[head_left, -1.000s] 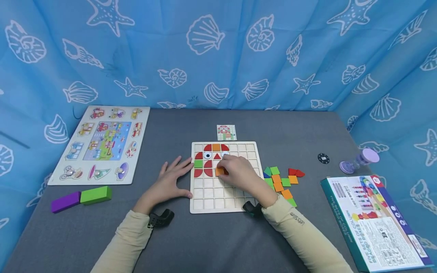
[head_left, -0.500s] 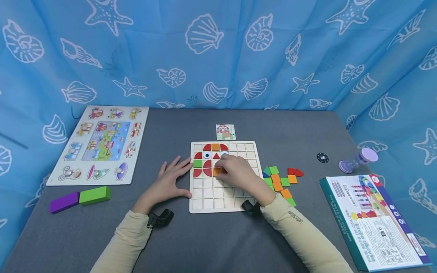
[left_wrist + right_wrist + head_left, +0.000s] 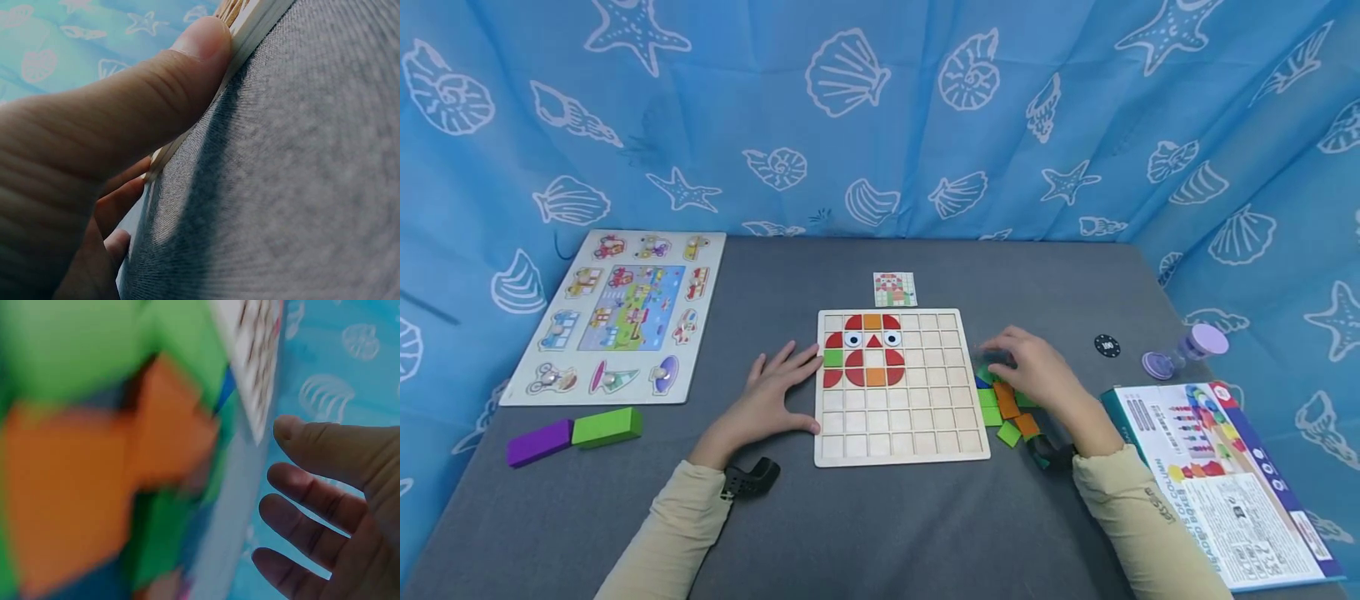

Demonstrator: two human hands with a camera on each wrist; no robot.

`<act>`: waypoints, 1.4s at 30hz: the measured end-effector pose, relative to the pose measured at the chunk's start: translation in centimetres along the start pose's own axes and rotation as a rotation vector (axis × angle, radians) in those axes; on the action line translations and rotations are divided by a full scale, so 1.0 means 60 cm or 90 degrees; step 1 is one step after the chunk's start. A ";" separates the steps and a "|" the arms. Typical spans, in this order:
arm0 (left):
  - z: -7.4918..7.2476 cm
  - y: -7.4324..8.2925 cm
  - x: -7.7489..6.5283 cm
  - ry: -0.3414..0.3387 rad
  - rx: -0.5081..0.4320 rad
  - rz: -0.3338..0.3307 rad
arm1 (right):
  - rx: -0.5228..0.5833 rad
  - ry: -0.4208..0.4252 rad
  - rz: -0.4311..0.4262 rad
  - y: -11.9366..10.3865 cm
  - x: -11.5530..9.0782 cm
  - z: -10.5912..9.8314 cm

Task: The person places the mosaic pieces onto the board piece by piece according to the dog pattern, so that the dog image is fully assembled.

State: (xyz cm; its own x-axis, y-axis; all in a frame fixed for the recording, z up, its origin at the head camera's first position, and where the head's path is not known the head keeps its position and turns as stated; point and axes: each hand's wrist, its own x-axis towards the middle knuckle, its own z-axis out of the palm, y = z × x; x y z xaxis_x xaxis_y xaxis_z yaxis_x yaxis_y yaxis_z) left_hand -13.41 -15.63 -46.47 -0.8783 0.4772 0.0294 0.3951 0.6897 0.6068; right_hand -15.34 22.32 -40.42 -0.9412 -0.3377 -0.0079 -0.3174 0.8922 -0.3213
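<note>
A wooden grid board [image 3: 901, 422] lies mid-table. Its upper left carries several red quarter-round tiles, two eye tiles, a red triangle, a green square [image 3: 833, 358] and two orange squares, the lower one [image 3: 876, 377] between red pieces. My left hand [image 3: 763, 410] touches the board's left edge with spread fingers; the left wrist view shows the thumb [image 3: 169, 81] against that edge. Right of the board, my right hand [image 3: 1037, 371] hovers over loose green, orange and blue tiles [image 3: 1006, 402], partly hiding them. In the right wrist view its fingers [image 3: 303, 522] are apart and hold nothing visible.
A small pattern card [image 3: 894, 289] lies behind the board. At left are a vehicle puzzle board [image 3: 707, 250] and purple and green blocks [image 3: 607, 427]. On the right are a black round chip [image 3: 1107, 346], a purple-ended sand timer [image 3: 1185, 353] and a box [image 3: 1247, 492].
My right hand has left the orange square in the grid and moved right to the loose tiles. Some of those tiles have shifted. The left hand stays at the board's edge.
</note>
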 end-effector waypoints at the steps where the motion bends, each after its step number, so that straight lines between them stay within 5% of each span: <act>1: 0.000 -0.001 0.000 0.001 -0.001 0.002 | 0.003 -0.006 0.007 0.011 -0.004 0.000; 8: 0.002 -0.004 -0.001 -0.002 0.006 0.002 | 0.011 -0.033 0.025 0.051 -0.020 0.004; 22: 0.000 0.000 0.000 -0.003 -0.001 -0.001 | -0.011 -0.050 0.040 0.045 -0.014 -0.002; 26: -0.002 0.002 -0.001 -0.007 -0.004 -0.009 | 0.005 -0.030 0.016 0.011 -0.006 -0.004; 36: 0.000 -0.002 -0.002 0.007 -0.002 0.005 | -0.028 -0.017 -0.180 -0.133 0.032 0.043; 42: 0.000 -0.002 -0.001 0.002 -0.002 0.005 | -0.068 -0.017 -0.237 -0.175 0.042 0.070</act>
State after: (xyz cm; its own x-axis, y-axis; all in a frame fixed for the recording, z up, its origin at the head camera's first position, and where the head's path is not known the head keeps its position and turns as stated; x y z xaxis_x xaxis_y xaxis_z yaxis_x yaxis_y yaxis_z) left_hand -13.41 -15.73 -46.54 -0.8758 0.4813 0.0374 0.4017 0.6836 0.6094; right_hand -13.89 10.82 -41.03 -0.7564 -0.6508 0.0659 -0.6484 0.7326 -0.2069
